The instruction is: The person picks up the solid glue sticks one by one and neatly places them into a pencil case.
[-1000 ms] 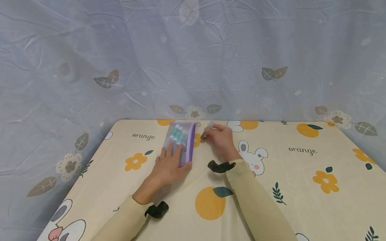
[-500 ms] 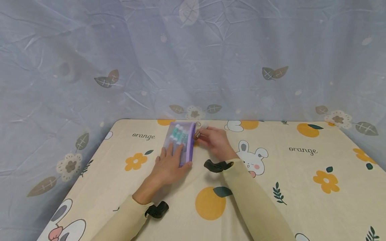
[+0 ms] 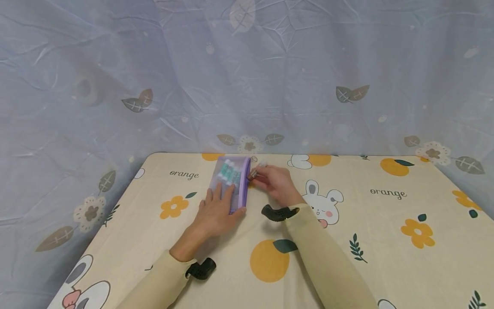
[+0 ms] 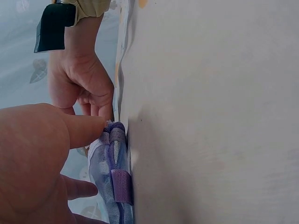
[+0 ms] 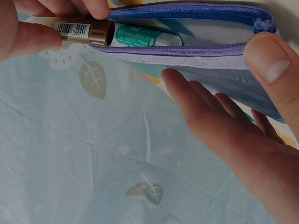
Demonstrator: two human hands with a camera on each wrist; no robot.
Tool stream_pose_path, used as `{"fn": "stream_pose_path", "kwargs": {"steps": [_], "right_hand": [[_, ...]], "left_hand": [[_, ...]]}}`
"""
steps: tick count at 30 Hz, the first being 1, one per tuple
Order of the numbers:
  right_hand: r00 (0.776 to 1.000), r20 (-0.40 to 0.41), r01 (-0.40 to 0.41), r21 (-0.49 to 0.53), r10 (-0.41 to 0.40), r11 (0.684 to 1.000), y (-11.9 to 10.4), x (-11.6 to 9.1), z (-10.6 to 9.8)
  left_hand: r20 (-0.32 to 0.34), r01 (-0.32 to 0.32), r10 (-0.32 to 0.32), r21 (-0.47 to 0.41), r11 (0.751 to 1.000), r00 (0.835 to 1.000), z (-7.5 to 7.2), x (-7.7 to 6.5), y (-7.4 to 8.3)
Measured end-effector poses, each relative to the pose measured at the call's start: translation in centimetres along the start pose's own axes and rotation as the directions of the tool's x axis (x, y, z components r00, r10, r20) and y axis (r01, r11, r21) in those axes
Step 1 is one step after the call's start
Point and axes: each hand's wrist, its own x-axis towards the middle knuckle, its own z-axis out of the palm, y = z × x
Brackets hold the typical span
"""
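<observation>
My left hand (image 3: pixel 216 214) rests with spread, straight fingers on a purple-edged mesh zipper pouch (image 3: pixel 243 189) lying on the table. Its thumb touches the near end of the zipper. Several green tubes with white ends (image 3: pixel 228 172) show through the mesh. In the right wrist view the zipper (image 5: pixel 187 52) is open, and one green tube (image 5: pixel 140 37) lies inside. My right hand (image 3: pixel 275 184) pinches a small brown tube with a barcode label (image 5: pixel 74 31). The brown tube's end is at the pouch's mouth, beside the green tube; its other end is partly hidden by fingers.
A cream cloth (image 3: pixel 328 266) printed with oranges, flowers and rabbits covers the table. The pouch lies near the table's far edge, where a grey-blue curtain (image 3: pixel 247 86) hangs behind. Black wrist mounts (image 3: pixel 201 269) are worn on both arms.
My right hand has brought the brown tube left, from beside the pouch to its open zipper edge, and barely moved in the last half second. The left hand and the pouch have stayed still.
</observation>
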Motion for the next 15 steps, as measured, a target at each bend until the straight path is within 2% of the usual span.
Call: {"fn": "stream_pose_path", "kwargs": {"steps": [7,15], "right_hand": [[0.999,-0.034,-0.011,0.001,0.011,1.000,0.12,0.16,0.35],[1.000,-0.010,0.008,-0.004,-0.008,1.000,0.70,0.40,0.63]], "left_hand": [[0.001,0.001,-0.001,0.000,1.000,1.000,-0.10,-0.07,-0.04],[-0.002,-0.005,0.005,0.001,1.000,1.000,-0.16,-0.16,0.07]]}}
